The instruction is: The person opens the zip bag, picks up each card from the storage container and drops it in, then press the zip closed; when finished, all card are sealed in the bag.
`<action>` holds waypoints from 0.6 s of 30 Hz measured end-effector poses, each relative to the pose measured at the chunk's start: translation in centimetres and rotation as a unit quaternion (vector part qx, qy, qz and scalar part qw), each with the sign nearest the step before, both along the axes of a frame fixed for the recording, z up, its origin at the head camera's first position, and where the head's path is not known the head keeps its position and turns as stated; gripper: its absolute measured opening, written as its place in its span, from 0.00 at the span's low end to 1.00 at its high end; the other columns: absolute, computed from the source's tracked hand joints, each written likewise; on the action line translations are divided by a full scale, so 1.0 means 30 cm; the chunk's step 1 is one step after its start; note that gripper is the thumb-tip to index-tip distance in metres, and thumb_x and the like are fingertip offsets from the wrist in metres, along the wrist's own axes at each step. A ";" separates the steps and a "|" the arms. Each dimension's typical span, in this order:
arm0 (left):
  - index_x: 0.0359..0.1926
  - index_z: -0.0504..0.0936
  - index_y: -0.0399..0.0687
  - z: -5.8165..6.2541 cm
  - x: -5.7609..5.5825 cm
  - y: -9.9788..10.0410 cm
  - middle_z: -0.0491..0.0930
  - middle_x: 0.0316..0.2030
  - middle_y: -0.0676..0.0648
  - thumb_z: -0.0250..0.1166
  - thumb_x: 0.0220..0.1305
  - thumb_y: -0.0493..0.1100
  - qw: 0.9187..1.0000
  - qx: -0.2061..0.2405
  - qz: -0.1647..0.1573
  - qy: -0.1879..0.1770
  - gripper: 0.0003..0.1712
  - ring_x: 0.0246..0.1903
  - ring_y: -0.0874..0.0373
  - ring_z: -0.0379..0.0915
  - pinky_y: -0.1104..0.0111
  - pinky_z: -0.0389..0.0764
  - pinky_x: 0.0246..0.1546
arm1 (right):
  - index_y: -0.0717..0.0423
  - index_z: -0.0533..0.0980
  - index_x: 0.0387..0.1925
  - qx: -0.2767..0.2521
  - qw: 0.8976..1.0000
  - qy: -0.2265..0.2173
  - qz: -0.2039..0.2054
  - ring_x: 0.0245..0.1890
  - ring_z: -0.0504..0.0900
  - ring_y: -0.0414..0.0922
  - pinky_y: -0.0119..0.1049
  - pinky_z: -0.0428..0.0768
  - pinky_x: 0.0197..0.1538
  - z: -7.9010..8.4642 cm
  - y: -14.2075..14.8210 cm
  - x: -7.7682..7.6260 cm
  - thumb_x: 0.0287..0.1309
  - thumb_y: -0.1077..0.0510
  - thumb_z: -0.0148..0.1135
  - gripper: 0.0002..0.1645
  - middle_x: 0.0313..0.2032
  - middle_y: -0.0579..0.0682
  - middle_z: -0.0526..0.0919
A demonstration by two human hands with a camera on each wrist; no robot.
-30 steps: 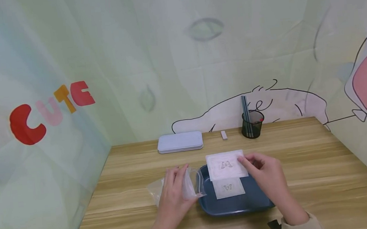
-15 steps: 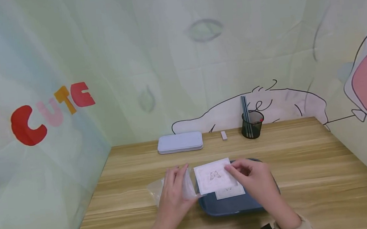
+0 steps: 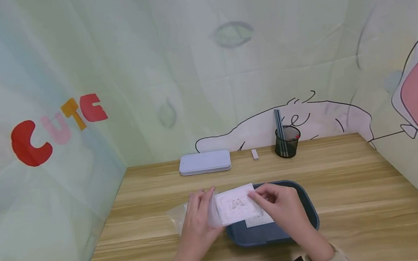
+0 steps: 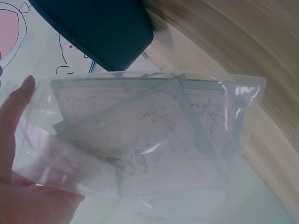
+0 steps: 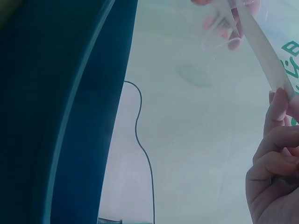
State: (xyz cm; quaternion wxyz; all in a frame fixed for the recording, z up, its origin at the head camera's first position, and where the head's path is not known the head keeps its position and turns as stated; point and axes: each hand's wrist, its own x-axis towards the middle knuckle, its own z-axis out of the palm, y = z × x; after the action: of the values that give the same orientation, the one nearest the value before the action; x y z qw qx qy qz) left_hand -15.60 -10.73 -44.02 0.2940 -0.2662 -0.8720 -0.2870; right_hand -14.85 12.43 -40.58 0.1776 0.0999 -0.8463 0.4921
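Observation:
My left hand [image 3: 198, 216] grips a clear plastic bag [image 4: 247, 102] by its mouth. Several printed paper cards [image 4: 154, 140] show through the bag, overlapping at angles. Between the thumb and fingers of my right hand [image 3: 280, 203] is a white card [image 3: 234, 211] with a small butterfly print, pinched at its right edge. The card's left end is at the bag's mouth, beside the left fingers. Below it, a second card [image 3: 254, 221] lies in a dark blue tray [image 3: 309, 204], partly covered by the held card. In the right wrist view the held card [image 5: 264, 51] appears edge-on.
At the back of the wooden table [image 3: 143, 194] lie a pale tin case [image 3: 205, 162] and a small eraser [image 3: 254, 154]. A black mesh cup [image 3: 286, 144] with several pencils [image 3: 280, 128] stands to their right. Printed fabric walls [image 3: 151, 69] border the table.
My right hand has brought the white card left and slightly down, from over the tray to the mouth of the bag. The left hand and bag have stayed in place.

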 end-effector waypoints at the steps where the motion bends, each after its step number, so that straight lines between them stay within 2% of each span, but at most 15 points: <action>1: 0.61 0.71 0.38 0.000 0.000 0.000 0.70 0.51 0.43 0.83 0.24 0.39 1.000 0.000 -0.001 -0.001 0.55 0.56 0.46 0.65 0.51 0.56 0.67 | 0.42 0.83 0.25 0.002 1.000 0.004 0.001 0.15 0.68 0.37 0.29 0.66 0.15 -0.001 -0.003 0.000 0.53 0.46 0.70 0.07 0.15 0.35 0.74; 10: 0.61 0.72 0.38 0.000 0.001 0.005 0.70 0.51 0.44 0.83 0.24 0.40 1.000 -0.001 0.003 0.004 0.54 0.55 0.49 0.65 0.54 0.56 0.68 | 0.40 0.83 0.26 0.010 1.000 0.006 0.014 0.16 0.68 0.37 0.29 0.65 0.16 -0.003 -0.034 -0.001 0.53 0.46 0.70 0.06 0.15 0.33 0.74; 18: 0.61 0.71 0.39 0.003 0.008 0.009 0.70 0.51 0.43 0.82 0.29 0.41 1.000 0.001 0.000 -0.001 0.52 0.54 0.48 0.65 0.50 0.58 0.66 | 0.38 0.83 0.26 0.022 0.999 0.004 0.032 0.16 0.68 0.36 0.29 0.66 0.16 -0.010 -0.070 -0.014 0.54 0.46 0.69 0.05 0.17 0.30 0.75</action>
State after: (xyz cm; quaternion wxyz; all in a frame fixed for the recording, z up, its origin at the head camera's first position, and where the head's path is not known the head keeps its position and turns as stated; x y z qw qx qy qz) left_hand -15.37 -10.47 -43.94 0.2934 -0.2656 -0.8719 -0.2885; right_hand -15.26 10.34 -40.89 0.1629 0.1322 -0.8525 0.4788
